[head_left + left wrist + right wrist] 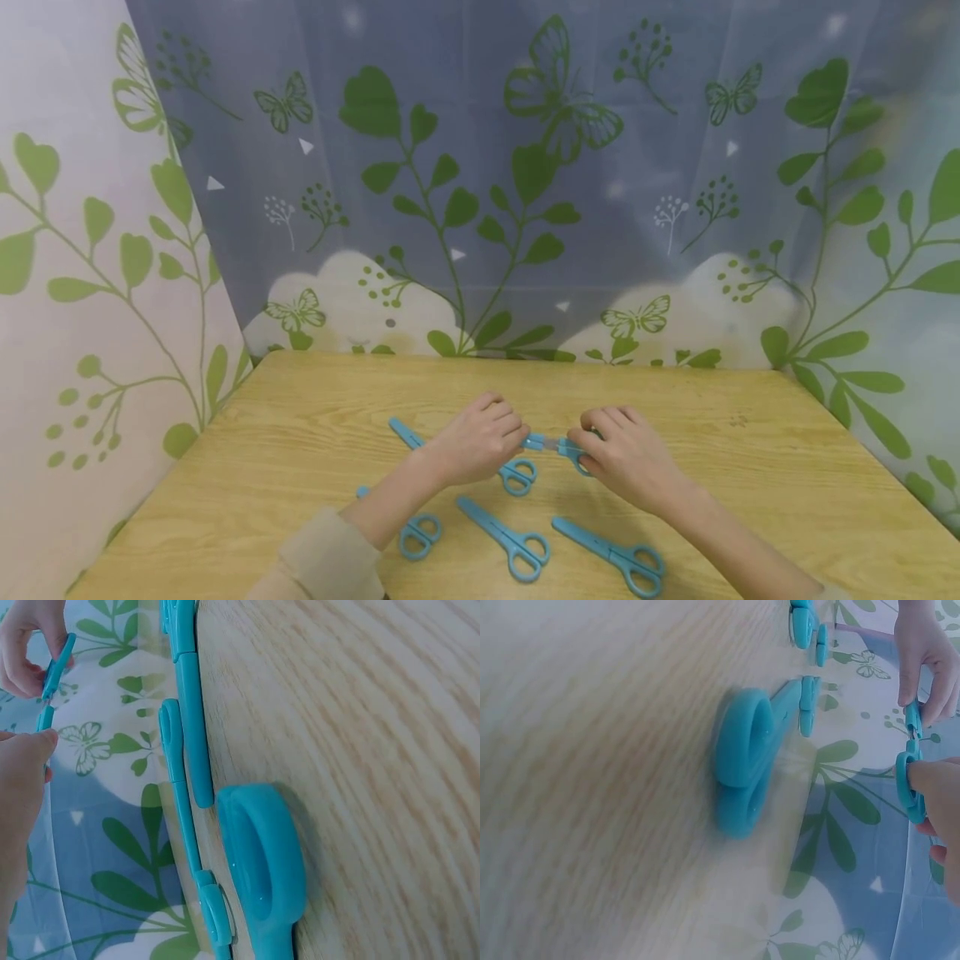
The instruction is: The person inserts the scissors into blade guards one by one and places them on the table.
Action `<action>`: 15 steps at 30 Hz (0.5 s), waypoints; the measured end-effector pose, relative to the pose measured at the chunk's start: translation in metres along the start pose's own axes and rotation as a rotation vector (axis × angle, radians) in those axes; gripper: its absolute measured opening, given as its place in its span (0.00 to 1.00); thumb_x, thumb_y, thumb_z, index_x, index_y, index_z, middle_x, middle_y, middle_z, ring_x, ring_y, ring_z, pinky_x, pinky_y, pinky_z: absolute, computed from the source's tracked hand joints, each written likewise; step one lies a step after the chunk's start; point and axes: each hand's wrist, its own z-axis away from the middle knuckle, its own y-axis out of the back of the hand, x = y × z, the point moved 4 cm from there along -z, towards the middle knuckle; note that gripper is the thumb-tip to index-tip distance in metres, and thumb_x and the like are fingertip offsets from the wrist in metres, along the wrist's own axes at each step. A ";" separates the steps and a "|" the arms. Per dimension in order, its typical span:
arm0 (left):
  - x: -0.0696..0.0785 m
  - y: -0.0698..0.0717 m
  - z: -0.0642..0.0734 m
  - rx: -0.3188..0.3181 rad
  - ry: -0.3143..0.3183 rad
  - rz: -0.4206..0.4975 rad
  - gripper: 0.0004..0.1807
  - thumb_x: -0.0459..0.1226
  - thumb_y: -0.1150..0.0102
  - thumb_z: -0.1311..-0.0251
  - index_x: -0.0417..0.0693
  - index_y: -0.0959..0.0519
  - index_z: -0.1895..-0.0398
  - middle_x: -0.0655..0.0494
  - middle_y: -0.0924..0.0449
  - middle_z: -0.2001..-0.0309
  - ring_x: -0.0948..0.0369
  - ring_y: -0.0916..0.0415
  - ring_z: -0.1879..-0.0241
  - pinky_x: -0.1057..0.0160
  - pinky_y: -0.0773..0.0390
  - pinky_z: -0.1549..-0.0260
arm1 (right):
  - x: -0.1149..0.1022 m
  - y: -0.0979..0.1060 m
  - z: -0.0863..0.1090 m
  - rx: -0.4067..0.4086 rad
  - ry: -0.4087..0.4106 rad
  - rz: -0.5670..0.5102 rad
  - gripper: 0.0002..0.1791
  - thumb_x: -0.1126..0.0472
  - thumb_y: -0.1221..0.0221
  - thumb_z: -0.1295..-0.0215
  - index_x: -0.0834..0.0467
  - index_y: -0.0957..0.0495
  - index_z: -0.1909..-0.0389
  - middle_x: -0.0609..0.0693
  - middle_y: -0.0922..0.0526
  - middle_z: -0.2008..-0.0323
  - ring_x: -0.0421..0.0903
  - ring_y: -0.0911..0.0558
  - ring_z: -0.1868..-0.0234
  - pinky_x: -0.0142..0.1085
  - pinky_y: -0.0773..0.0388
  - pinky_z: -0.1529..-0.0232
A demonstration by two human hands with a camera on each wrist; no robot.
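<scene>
Above the table, both hands hold one pair of blue scissors (pixel 564 447) between them. My left hand (pixel 480 442) pinches the blue blade cover (pixel 534 442). My right hand (pixel 626 458) grips the finger loops, and in the right wrist view its fingers wrap the handle (pixel 907 791). A short stretch of metal blade (pixel 551 444) shows between cover and handle. Partly hidden below my left hand lies another covered pair of scissors (pixel 519 477). A further pair (pixel 420 536) is partly behind my left forearm.
Two more covered blue scissors, a middle pair (pixel 502 533) and a right pair (pixel 615 554), lie nearer the front of the wooden table (pixel 750 467). Patterned cloth (pixel 480 250) with leaves and butterflies stands along the table's back and sides.
</scene>
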 end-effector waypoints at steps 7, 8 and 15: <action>0.001 0.002 0.000 0.017 -0.007 0.007 0.07 0.40 0.39 0.45 0.49 0.16 0.66 0.60 0.18 0.67 0.64 0.23 0.64 0.63 0.28 0.51 | 0.000 0.000 -0.001 -0.040 -0.002 -0.007 0.15 0.64 0.32 0.58 0.54 0.22 0.67 0.51 0.24 0.68 0.49 0.23 0.68 0.41 0.27 0.68; 0.001 0.002 0.000 0.016 -0.007 0.011 0.07 0.40 0.39 0.45 0.49 0.16 0.66 0.60 0.18 0.67 0.63 0.23 0.64 0.63 0.28 0.51 | 0.000 0.000 -0.001 -0.044 -0.001 -0.008 0.14 0.64 0.32 0.58 0.54 0.22 0.67 0.51 0.24 0.68 0.49 0.23 0.68 0.41 0.27 0.68; 0.001 0.003 -0.001 0.010 0.000 0.023 0.06 0.38 0.39 0.45 0.49 0.16 0.65 0.60 0.18 0.67 0.63 0.23 0.64 0.63 0.29 0.50 | 0.000 0.001 -0.002 -0.010 0.009 -0.014 0.17 0.65 0.29 0.63 0.54 0.22 0.68 0.50 0.24 0.68 0.49 0.23 0.68 0.42 0.26 0.68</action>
